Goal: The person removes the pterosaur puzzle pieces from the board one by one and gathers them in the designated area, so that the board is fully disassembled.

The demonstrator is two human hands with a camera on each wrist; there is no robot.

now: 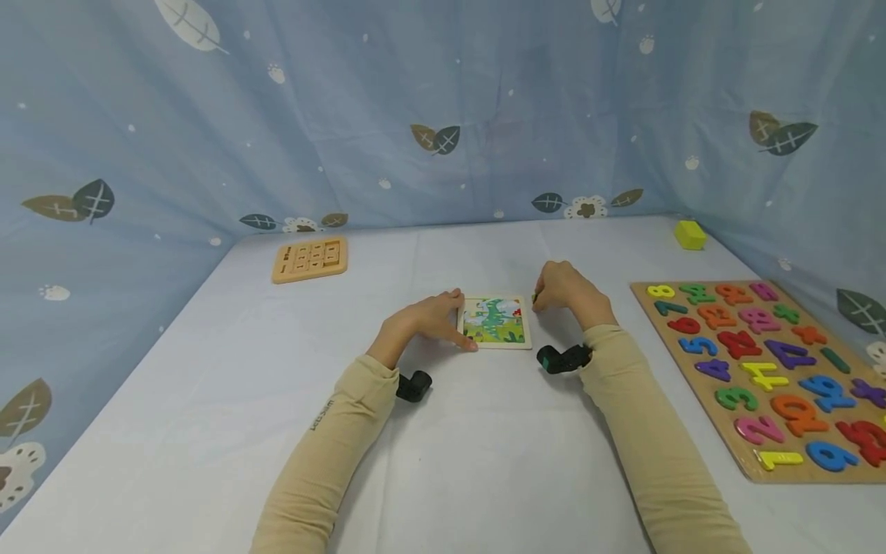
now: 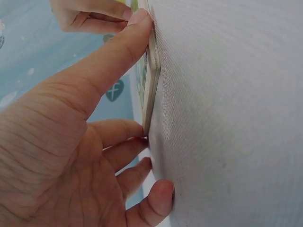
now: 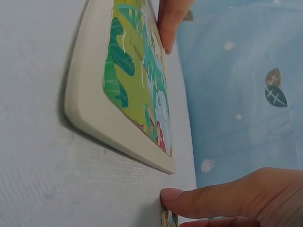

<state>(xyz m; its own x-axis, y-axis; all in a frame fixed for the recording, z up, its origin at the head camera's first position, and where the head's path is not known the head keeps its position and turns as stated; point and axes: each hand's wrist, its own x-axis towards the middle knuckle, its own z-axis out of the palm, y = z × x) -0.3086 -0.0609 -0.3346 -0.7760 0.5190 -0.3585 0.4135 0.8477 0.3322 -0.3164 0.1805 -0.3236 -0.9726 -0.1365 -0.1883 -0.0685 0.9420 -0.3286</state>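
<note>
Wooden number board (image 1: 308,272) at upper L of frame, on the white counter (image 1: 208,400); dino puzzle (image 1: 493,322) lies flat mid-frame in its pale frame; yellow block (image 1: 691,235) at upper R; big letter/number board (image 1: 709,332) takes up the R edge, beyond my R sleeve (image 1: 644,431). Blue leaf-print curtain (image 1: 388,92) fills the top.

My hands: L hand (image 1: 428,317) has fingers spread, thumb on puzzle's near L corner, index at its far L corner. R hand (image 1: 564,286) pinches a small piece (image 3: 165,218) btw thumb & fingers, just off puzzle's R side; can't tell if pc touches the counter.

L forearm slants up & R from bottom of frame; R forearm slants up & L from lower R, black wrist cam (image 1: 564,359) near puzzle's lower R corner.
</note>
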